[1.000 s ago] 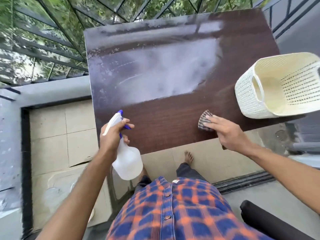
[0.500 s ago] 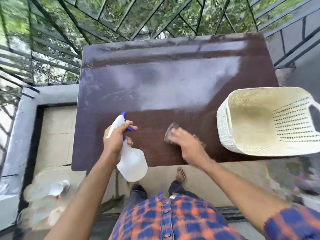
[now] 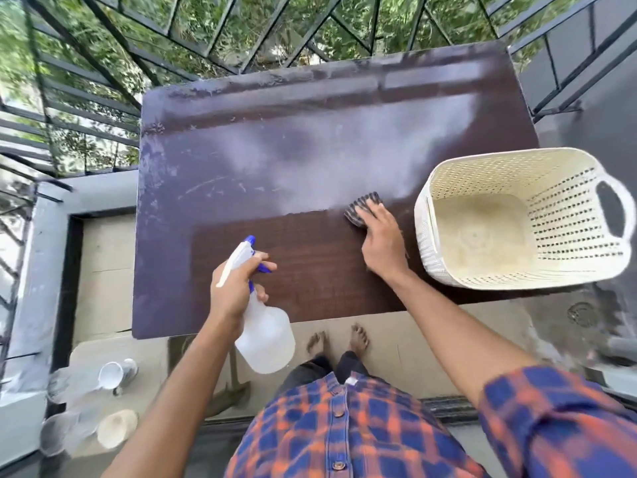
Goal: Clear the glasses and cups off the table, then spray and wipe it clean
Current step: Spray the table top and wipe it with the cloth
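The cream perforated basket (image 3: 427, 236) stood on the right end of the table (image 3: 213, 160), its mouth open to the camera and its floor in plain view, blotched with a faint stain; its handled right side ran to the frame's edge. On the floor by the table's near-left corner sat a cluster of drinkware: a white cup (image 3: 110, 375), a pale round vessel (image 3: 117, 428) and some clear glasses (image 3: 57, 432), all too blurred to show what they held. The left hand (image 3: 234, 288) gripped the spray bottle (image 3: 267, 334) by the neck, fingers curled round it and the forefinger on the blue trigger. The bottle's long axis ran from near to far, the blue-tipped nozzle aimed away over the tabletop and a little left, the translucent body hanging back past the table's near edge; its fill level could not be made out. The right hand (image 3: 382, 243) lay flat with straight fingers pressing the dark striped cloth (image 3: 362, 205) onto the table, just left of the basket, at the boundary between the hazy whitish film on the far part and the dark brown wood nearer the person. Most of the cloth was hidden under the fingers, so its full shape could not be told. A plaid shirt (image 3: 344, 429) filled the lower frame.
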`<state>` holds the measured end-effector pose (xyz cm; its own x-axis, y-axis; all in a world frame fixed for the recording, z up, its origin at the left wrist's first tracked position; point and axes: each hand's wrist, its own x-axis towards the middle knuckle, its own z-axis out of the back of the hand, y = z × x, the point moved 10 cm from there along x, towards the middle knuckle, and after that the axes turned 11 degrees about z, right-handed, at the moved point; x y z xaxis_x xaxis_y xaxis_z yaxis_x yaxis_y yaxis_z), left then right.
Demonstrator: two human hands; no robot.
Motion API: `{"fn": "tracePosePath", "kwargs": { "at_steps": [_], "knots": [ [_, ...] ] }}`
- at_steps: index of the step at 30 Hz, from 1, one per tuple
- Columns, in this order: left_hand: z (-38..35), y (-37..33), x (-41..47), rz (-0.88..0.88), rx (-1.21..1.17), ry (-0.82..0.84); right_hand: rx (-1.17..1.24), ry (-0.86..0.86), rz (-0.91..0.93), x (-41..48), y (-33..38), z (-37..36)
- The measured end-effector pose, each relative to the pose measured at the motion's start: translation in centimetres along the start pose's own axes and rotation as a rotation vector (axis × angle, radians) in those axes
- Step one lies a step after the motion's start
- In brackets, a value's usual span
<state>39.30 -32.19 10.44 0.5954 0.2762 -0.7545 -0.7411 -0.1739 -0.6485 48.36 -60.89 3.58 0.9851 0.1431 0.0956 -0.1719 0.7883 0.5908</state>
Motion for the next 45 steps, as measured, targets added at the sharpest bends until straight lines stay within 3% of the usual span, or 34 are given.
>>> {"fn": "tracePosePath", "kwargs": {
  "at_steps": [2, 5, 7, 10, 12, 16, 19, 21, 26, 31, 34, 37, 42, 45],
  "knots": [
    [0.0, -0.3, 0.2, 0.0, 0.002, 0.01, -0.036, 0.068, 0.055, 0.3, 2.0, -2.2],
    [-0.1, -0.5, 0.6, 0.004, 0.005, 0.026, 0.072, 0.276, 0.46, -4.1, 9.4, -6.2],
    [-0.2, -0.7, 0.7, 0.003, 0.01, 0.039, 0.173, 0.494, 0.629, -9.5, 12.5, -8.3],
    [-0.2, -1.1, 0.7, -0.008, 0.0, 0.049, 0.204, 0.717, 0.668, -15.4, 12.3, -8.4],
    [-0.3, -1.4, 0.8, -0.013, 0.0, 0.059, 0.159, 0.753, 0.637, -17.2, 10.6, -6.8],
    [-0.8, -2.1, 0.8, -0.024, -0.003, 0.065, 0.201, 0.586, 0.256, -17.1, 4.8, -0.5],
    [-1.4, -3.1, 0.4, -0.03, -0.039, 0.083, 0.392, 0.391, -0.089, -16.1, 2.8, 4.8],
    [-2.3, -4.7, -0.4, -0.061, -0.089, 0.096, 0.538, 0.263, -0.217, -14.6, 3.8, 8.5],
    [-5.5, -10.9, -3.6, -0.247, -0.179, 0.119, 0.865, 0.048, -0.274, -11.2, 6.5, 17.3],
    [-11.8, -17.1, -7.3, -0.36, -0.209, 0.215, 0.94, -0.104, -0.353, -7.4, 0.5, 24.6],
    [-17.0, -19.6, -9.5, -0.391, -0.231, 0.233, 0.787, -0.157, -0.467, -5.7, -6.7, 26.5],
    [-22.1, -21.0, -11.0, -0.413, -0.22, 0.263, 0.486, -0.025, -0.483, -4.5, -11.9, 26.0],
    [-30.9, -19.7, -13.3, -0.539, -0.146, 0.261, -0.001, 0.219, -0.262, -3.0, -16.2, 22.9],
    [-34.6, -16.4, -12.9, -0.667, 0.023, 0.16, -0.23, 0.424, -0.13, -3.7, -18.6, 18.5]
  ]
}}
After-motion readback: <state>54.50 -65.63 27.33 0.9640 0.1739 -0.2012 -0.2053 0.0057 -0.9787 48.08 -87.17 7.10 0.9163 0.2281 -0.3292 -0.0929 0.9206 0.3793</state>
